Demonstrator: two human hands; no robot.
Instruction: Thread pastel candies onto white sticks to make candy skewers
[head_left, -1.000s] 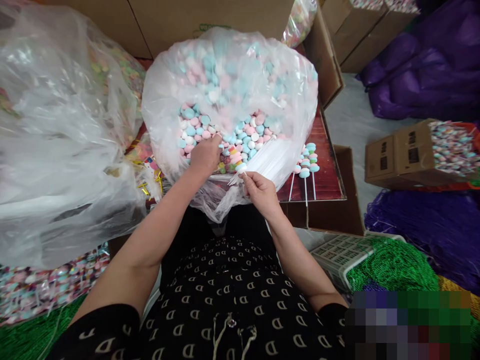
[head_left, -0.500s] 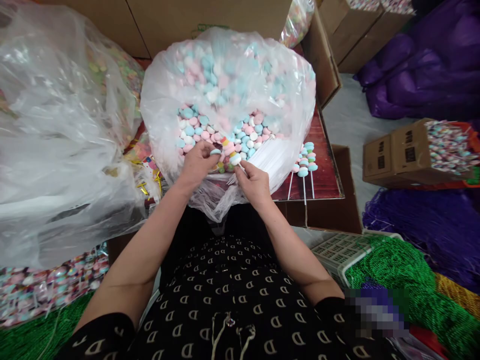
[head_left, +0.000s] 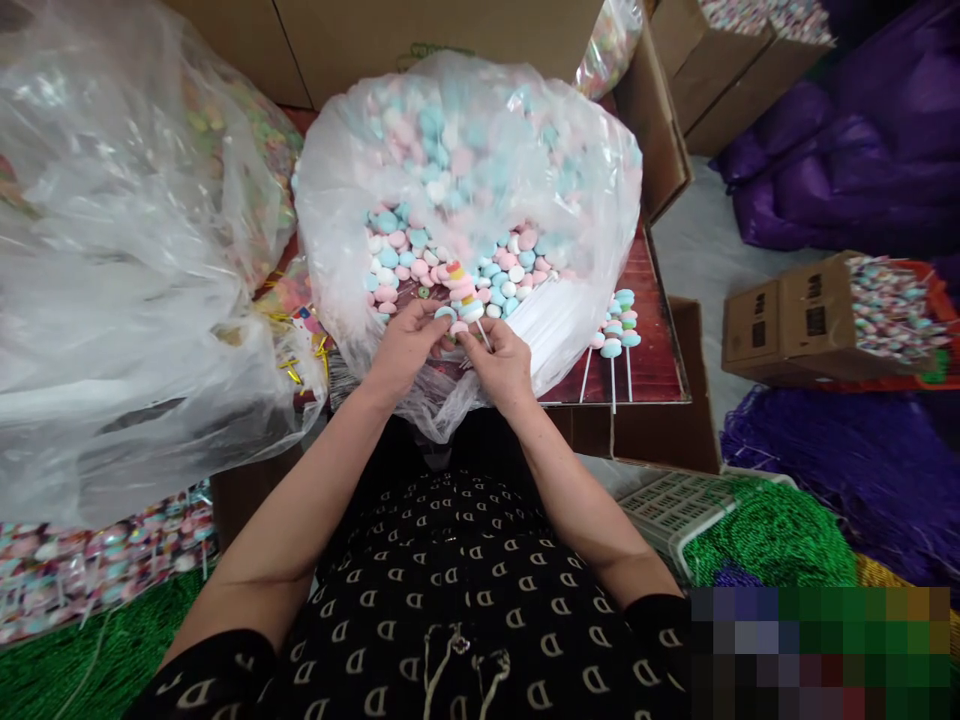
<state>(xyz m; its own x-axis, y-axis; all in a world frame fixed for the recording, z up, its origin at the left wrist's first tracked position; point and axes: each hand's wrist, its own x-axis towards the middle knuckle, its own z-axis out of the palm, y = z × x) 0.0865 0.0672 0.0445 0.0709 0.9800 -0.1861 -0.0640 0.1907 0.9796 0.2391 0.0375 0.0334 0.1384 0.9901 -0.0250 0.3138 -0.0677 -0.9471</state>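
Observation:
A large clear plastic bag of pink, blue and white candies lies open in front of me. My right hand pinches the white stick of a candy skewer, stacked with pink, yellow and blue-white pieces. Close against it on the left, my left hand is closed on a blue-and-white candy, with a pink one near its fingertips. White sticks lie in a bundle inside the bag, right of my right hand. Several candy skewers rest on the red table to the right.
Another big plastic bag fills the left side. Cardboard boxes stand behind. At the right are a box of candy skewers, purple sacks and a crate with green strands.
My left hand has moved right and closer to my right hand. The skewer is tilted more upright, with its stick showing. The whole view has shifted slightly.

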